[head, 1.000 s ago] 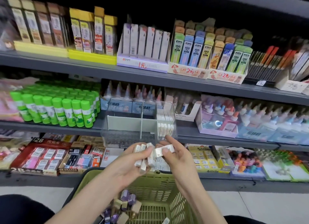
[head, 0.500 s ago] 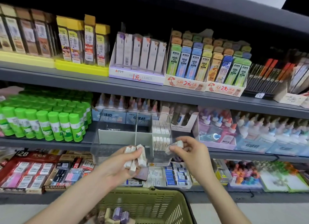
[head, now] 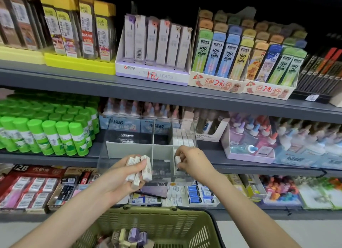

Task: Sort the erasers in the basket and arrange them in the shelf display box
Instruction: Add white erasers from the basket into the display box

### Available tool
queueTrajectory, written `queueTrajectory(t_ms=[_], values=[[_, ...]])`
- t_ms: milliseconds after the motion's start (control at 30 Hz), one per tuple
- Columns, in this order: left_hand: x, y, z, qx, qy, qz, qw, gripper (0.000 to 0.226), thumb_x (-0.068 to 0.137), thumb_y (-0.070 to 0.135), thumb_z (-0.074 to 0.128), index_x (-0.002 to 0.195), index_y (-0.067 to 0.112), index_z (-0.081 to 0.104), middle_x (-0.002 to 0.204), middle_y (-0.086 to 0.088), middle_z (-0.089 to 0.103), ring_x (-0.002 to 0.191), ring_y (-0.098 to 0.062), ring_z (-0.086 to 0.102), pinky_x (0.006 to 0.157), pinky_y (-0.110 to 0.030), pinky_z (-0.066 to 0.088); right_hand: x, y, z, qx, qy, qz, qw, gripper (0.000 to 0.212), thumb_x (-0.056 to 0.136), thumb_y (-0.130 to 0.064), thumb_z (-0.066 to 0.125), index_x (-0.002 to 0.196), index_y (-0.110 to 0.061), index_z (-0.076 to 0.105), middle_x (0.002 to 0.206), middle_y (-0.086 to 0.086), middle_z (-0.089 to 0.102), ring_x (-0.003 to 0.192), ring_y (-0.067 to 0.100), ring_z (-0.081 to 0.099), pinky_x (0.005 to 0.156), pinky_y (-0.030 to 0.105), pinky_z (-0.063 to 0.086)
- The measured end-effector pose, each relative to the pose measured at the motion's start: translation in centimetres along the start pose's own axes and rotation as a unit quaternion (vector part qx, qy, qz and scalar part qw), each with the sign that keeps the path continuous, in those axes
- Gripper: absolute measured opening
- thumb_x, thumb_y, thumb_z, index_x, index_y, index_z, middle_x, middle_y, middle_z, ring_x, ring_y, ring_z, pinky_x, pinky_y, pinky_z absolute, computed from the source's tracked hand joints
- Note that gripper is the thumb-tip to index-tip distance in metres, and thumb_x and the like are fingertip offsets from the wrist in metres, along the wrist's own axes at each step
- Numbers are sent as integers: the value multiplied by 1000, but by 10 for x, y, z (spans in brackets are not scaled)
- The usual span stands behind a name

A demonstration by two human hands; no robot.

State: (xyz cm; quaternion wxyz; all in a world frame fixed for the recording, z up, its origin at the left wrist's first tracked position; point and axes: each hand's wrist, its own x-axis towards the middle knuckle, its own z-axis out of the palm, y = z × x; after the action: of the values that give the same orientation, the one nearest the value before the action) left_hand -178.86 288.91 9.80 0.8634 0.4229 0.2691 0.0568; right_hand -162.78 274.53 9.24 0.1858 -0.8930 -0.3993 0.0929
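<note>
At the left, the left hand [head: 127,175] is holding a fan of three white rectangular erasers in paper sleeves [head: 138,167]. Its grip is clamped round their lower halves, seemingly as a ready stock of one sort from which the other hand can draw singles. Near and below, the olive-green plastic mesh basket [head: 185,225] is carrying the unsorted purple and cream erasers [head: 129,236]. Farther off, the clear plastic display box with grey dividers [head: 129,147] is standing on the grey metal shelf [head: 55,160], its left and middle compartments showing no erasers that I can make out. To the right, the right hand [head: 194,162] is pinching a single white eraser [head: 177,159], grip closed on it, at the near end of the right compartment. There a row of upright white erasers [head: 182,138] is standing at the far end, probably so that like joins like.
</note>
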Motion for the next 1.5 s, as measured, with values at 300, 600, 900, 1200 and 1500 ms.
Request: queueTrajectory(t_ms=[300, 600, 900, 1200, 1500], values=[[6, -1, 5, 20, -18, -1, 1000, 36, 62, 9, 67, 98, 8, 61, 76, -11, 71, 63, -19, 66, 55, -27, 54, 0, 7, 13, 27, 37, -12, 999, 20, 83, -11, 67, 96, -13, 52, 80, -6, 57, 76, 15, 57, 78, 31, 51], [6, -3, 23, -4, -20, -15, 1000, 40, 62, 8, 68, 101, 5, 60, 74, -13, 70, 66, -21, 61, 52, -23, 52, -31, -14, -23, 245, 60, -34, 967, 17, 84, -17, 69, 97, -27, 65, 82, -9, 66, 79, 6, 60, 71, 13, 46], [2, -18, 53, -3, -14, 12, 1000, 41, 67, 0, 68, 106, 5, 57, 80, -14, 68, 56, -18, 65, 46, -24, 52, -86, -45, -5, 382, 107, 89, 914, 25, 75, -20, 79, 85, -30, 58, 68, -6, 61, 59, -1, 56, 57, 17, 50], [3, -14, 38, -63, 9, -83, 995, 23, 83, -13, 49, 101, 2, 51, 94, -26, 68, 88, -33, 66, 46, -25, 53, -58, 8, -41, 88, 118, 52, 988, 21, 79, -13, 70, 100, -17, 65, 72, -9, 56, 65, 3, 51, 59, 11, 40], [-2, -3, 33, -52, -1, -125, 991, 16, 83, -15, 50, 98, -14, 55, 97, -32, 66, 92, -38, 64, 67, -47, 55, -2, 17, -5, -159, 41, -94, 982, 28, 80, -19, 68, 108, -16, 65, 98, 3, 66, 100, 20, 49, 84, 28, 35]])
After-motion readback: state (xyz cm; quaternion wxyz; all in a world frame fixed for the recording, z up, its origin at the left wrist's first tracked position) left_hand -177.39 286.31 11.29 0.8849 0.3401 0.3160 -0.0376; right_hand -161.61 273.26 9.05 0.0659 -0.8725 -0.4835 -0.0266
